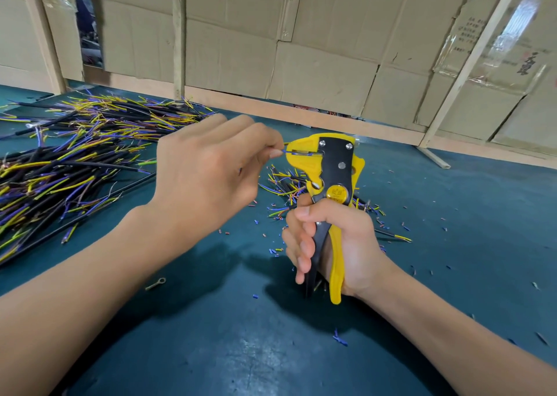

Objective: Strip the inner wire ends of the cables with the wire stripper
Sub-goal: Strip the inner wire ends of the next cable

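My right hand is gripping the upright yellow wire stripper. My left hand is pinching a blue wire into its head.

Wire stripper: glossy yellow plastic body and handle, matt black plate fixed with bright metal rivets. Cables, heaped at the tabletop's left edge: smooth black sheath, with inner wires in yellow and blue plastic insulation. Tabletop: dark teal mat, smooth, faintly shiny near its front edge. Back wall: matt brown corrugated cardboard with strips of glossy clear tape, framed by pale bare wood battens.
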Tool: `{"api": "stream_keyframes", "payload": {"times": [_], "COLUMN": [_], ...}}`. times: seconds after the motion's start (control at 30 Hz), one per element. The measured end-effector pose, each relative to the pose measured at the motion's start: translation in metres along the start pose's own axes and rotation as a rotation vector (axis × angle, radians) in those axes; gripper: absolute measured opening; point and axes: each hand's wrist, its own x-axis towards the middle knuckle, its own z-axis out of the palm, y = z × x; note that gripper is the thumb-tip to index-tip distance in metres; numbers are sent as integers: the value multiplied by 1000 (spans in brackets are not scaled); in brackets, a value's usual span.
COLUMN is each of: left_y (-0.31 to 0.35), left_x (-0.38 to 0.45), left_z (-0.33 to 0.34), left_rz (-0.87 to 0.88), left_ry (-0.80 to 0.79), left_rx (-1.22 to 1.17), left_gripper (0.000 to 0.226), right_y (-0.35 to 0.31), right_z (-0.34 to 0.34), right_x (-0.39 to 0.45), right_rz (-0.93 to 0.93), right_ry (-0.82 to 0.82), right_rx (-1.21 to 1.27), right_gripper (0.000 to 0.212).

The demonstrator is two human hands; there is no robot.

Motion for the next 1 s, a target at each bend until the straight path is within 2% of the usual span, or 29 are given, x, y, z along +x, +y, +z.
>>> {"api": "stream_keyframes", "payload": {"times": [0.17,0.27,0.4,0.47,0.57,0.77,0.87,1.0], "left_y": [2,2,-7,-10,-6,-8,-8,-3], "left_x": [4,6,7,8,9,3,3,5], "left_z": [-3,-5,-12,-15,-11,-2,-3,-6], "left_rz": [78,85,47,29,-38,-298,-313,-305], "left_ry": [-29,-49,-56,-63,-80,-146,-141,-158], "left_rx": [101,67,-23,-64,-155,-427,-500,-524], "left_gripper": [32,36,58,59,44,18,6,8], "right_y": [0,0,-1,-2,0,2,3,3], "right_z": [1,1,-3,-4,-4,-7,-7,-8], "right_x": [0,0,-2,-3,-2,0,1,2], "right_rz": [-23,-12,5,10,-11,-23,-33,-26], "right_ry": [22,4,4,-1,-34,-131,-151,-155], "right_rx": [-26,-17,8,12,11,28,35,42], "right_gripper": [26,25,23,23,22,17,16,16]}}
